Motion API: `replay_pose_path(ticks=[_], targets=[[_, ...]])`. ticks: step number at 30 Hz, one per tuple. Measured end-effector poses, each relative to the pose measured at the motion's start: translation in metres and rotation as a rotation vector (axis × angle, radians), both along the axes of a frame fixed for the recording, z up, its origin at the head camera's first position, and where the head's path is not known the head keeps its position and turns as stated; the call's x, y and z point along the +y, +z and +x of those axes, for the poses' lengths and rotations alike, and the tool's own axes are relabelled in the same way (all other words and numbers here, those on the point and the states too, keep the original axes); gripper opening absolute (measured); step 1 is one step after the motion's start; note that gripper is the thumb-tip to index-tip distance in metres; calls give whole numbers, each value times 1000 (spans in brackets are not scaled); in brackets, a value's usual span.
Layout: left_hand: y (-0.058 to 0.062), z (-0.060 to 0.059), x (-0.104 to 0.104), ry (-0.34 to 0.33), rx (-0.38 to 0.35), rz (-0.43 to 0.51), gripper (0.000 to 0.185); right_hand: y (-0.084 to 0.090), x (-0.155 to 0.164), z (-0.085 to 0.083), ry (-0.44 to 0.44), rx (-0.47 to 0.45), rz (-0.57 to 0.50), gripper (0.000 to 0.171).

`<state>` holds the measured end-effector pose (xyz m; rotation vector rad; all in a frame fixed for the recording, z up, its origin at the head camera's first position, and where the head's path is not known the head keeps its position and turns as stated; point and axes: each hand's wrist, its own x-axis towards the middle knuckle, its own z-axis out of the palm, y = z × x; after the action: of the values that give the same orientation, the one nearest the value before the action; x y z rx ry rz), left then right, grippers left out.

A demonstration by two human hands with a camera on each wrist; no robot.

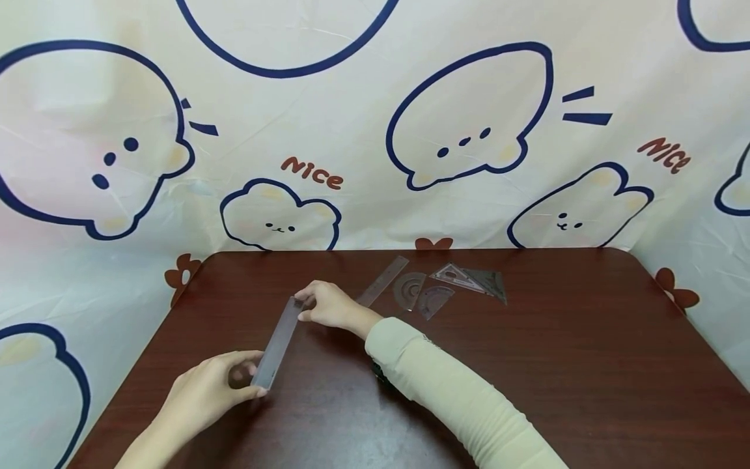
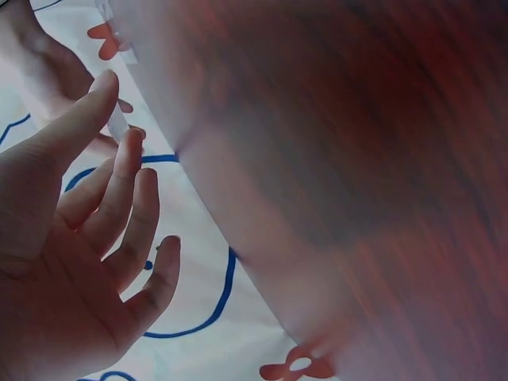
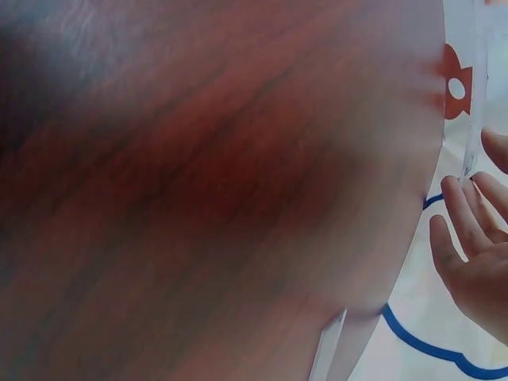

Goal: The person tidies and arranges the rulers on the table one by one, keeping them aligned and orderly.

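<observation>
Holding a clear plastic ruler (image 1: 278, 350) by both ends, between the hands above the table (image 1: 586, 365). Left hand (image 1: 205, 391) pinches the near end, thumb on top, fingers curled under. Right hand (image 1: 329, 305) pinches the far end with its fingertips, wrist bent, cream ribbed sleeve (image 1: 457, 397) angled across the table. Ruler is long, flat, see-through, tilted up on its edge. Just beyond the right hand: second straight ruler (image 1: 383, 281), two protractors (image 1: 420, 293), two set squares (image 1: 471, 279), all transparent, flat on glossy dark wood. Cartoon-print cloth (image 1: 375, 130) behind.
</observation>
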<state>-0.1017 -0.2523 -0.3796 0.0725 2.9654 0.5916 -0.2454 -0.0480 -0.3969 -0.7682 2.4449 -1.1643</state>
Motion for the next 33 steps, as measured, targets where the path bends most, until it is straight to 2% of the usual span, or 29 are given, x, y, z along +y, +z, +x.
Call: replay_pose_path(ticks=[6, 10, 14, 25, 33], targets=[[-4, 10, -10, 17, -9, -15, 61, -3, -11, 6, 40, 5, 45, 41], [-8, 13, -17, 50, -46, -25, 63, -6, -20, 10, 80, 19, 71, 43], [-11, 14, -24, 82, -82, -28, 64, -7, -28, 14, 96, 26, 79, 43], [-18, 14, -35, 116, -129, -33, 68, -12, -50, 20, 92, 72, 119, 45], [-22, 12, -42, 105, -155, -37, 72, -14, -59, 25, 86, 66, 149, 45]])
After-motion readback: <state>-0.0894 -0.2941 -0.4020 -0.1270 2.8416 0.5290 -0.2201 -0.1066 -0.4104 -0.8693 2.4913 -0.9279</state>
